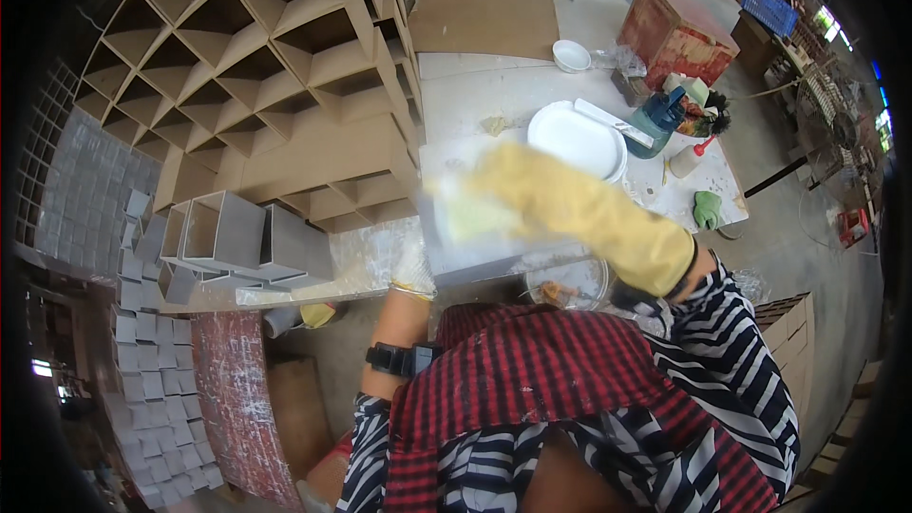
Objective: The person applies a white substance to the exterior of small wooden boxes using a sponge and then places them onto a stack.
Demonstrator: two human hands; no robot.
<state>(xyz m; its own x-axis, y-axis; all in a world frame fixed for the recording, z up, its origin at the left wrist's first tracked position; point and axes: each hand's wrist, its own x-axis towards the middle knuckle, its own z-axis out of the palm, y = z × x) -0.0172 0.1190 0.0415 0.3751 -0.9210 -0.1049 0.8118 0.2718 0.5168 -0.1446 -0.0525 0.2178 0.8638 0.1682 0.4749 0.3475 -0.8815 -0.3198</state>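
Head view: I'm looking at a person bent over a worktable [465,95], both hands gloved.
Yellow glove: the right hand [518,185] is over a pale cloth-like thing [465,214]; both are blurred, so I cannot tell whether the fingers pinch it or lie flat.
Pale cloth-like thing: at the table's near side, right of the white glove, above a grey piece [480,261].
White glove: the left hand [412,271] is at the near edge, beside the grey piece; its fingers are unclear, so I cannot tell its grip.
Left side: a tall brown rack [285,57], with grey boxes [223,233] nearer.
Right side: a white tray [556,138], a teal jug [655,122] and a green rag [706,209].
Far side: a white bowl [571,56].
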